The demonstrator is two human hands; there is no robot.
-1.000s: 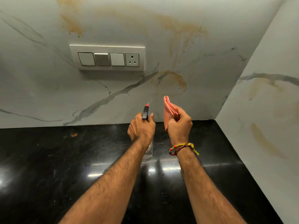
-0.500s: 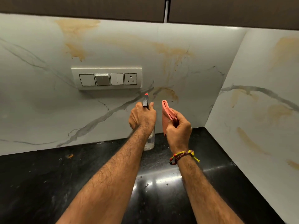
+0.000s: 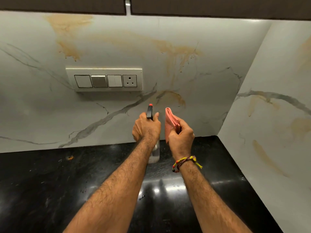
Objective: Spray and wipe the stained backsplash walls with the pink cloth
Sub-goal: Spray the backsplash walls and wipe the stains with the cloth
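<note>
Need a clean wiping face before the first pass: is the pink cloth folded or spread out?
Folded. The pink cloth stands as a narrow stacked pad with layered edges, pinched in the right hand.

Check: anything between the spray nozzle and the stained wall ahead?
Nothing visible. The left hand holds the clear spray bottle, red-tipped nozzle toward the white marble back wall. The folded pink cloth sits right of the nozzle.

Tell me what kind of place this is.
Most likely a home kitchen corner: a black counter under a stained marble-look backsplash, a switch plate on that wall, and dark cabinets overhead.
</note>
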